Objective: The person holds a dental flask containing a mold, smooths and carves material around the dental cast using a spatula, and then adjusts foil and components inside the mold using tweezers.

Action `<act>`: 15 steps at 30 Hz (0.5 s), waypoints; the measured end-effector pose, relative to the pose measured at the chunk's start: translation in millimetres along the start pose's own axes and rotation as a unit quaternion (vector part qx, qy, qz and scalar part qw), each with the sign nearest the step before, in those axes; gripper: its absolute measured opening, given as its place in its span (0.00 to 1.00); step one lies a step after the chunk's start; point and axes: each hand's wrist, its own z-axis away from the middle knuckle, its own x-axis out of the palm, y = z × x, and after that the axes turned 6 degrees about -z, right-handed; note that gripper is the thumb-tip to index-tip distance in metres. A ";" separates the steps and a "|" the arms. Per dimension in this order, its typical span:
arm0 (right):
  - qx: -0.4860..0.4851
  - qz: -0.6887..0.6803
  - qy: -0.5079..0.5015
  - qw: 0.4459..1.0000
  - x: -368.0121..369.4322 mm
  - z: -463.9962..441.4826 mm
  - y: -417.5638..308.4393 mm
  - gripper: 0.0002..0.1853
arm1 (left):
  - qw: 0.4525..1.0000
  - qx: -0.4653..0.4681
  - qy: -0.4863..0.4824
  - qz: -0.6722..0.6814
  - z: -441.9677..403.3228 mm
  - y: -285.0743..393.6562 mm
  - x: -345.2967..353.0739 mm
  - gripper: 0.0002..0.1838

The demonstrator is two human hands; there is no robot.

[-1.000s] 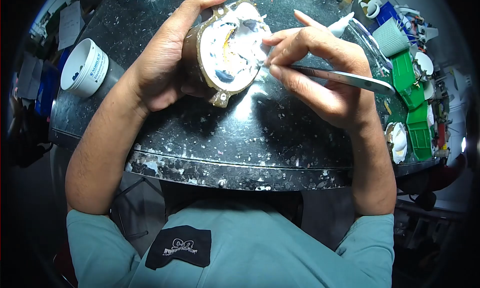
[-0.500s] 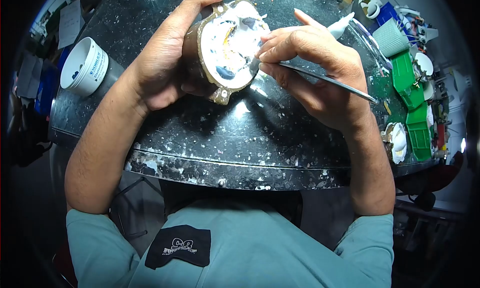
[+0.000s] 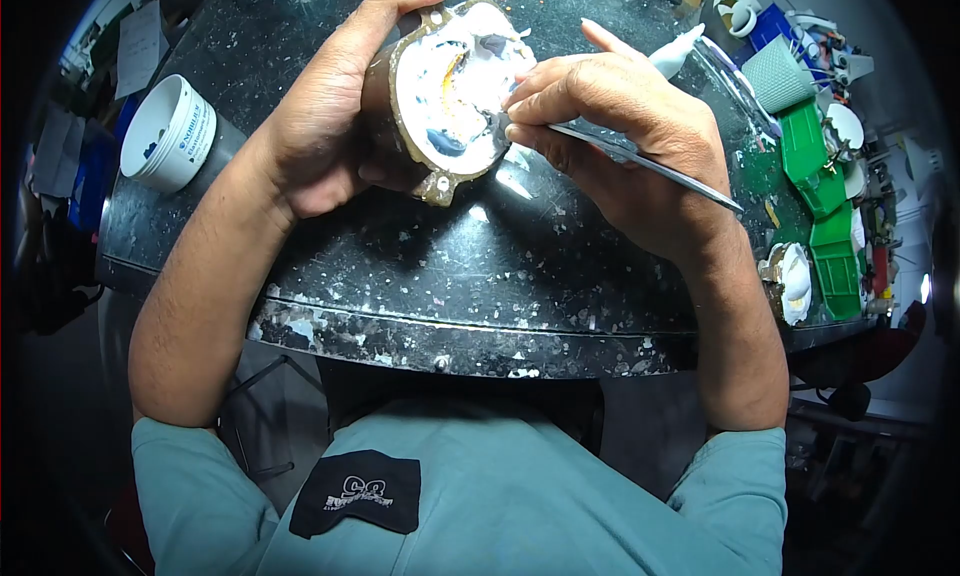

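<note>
My left hand point(image 3: 325, 116) grips a brownish metal dental flask half point(image 3: 438, 188) from its left side, thumb along the upper edge. White plaster point(image 3: 415, 91) fills the flask, with an orange-yellow streak and dark bluish patches on its surface. Pinched in my right hand point(image 3: 645, 111) is a slim metal spatula point(image 3: 660, 163), its handle slanting down to the right. The fingertips are at the right side of the plaster. They hide the spatula's working end, so contact with the plaster cannot be made out.
A white tub point(image 3: 195, 141) with blue lettering stands on the left of the worn black bench point(image 3: 480, 276). Beyond my right hand lies a white nozzle-tipped bottle point(image 3: 680, 51). Green trays point(image 3: 812, 161), a textured cup point(image 3: 782, 74) and another plaster-filled piece point(image 3: 793, 281) line the right side.
The flask half has shifted very slightly left and turned a little. My right hand and the spatula have moved slightly left with it; both grips are the same.
</note>
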 end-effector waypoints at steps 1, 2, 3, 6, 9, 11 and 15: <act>0.000 0.005 -0.002 1.000 -0.4 -0.3 -0.8 0.06 | 1.000 -0.002 -0.006 0.001 -0.2 0.0 -0.4 0.36; 0.003 0.008 -0.005 1.000 -1.3 -0.9 -2.7 0.06 | 1.000 0.000 0.004 0.004 0.5 -0.3 1.0 0.36; 0.005 0.011 -0.008 1.000 -2.6 -1.6 -5.3 0.06 | 1.000 0.003 0.013 0.006 1.5 -0.6 3.4 0.36; 0.007 0.012 -0.010 1.000 -2.9 -1.8 -8.3 0.06 | 1.000 0.001 0.012 0.005 1.9 -1.3 2.3 0.36; 0.009 0.009 -0.012 1.000 -4.6 -1.7 -10.2 0.06 | 1.000 -0.007 -0.004 -0.001 1.9 -1.6 -1.3 0.36; 0.011 0.007 -0.012 1.000 -5.1 -1.6 -10.8 0.06 | 1.000 -0.012 -0.008 -0.004 2.1 -1.5 -1.4 0.36; 0.008 -0.006 -0.022 1.000 -5.5 -1.8 -11.2 0.05 | 1.000 -0.004 0.007 0.009 2.6 -2.4 1.8 0.36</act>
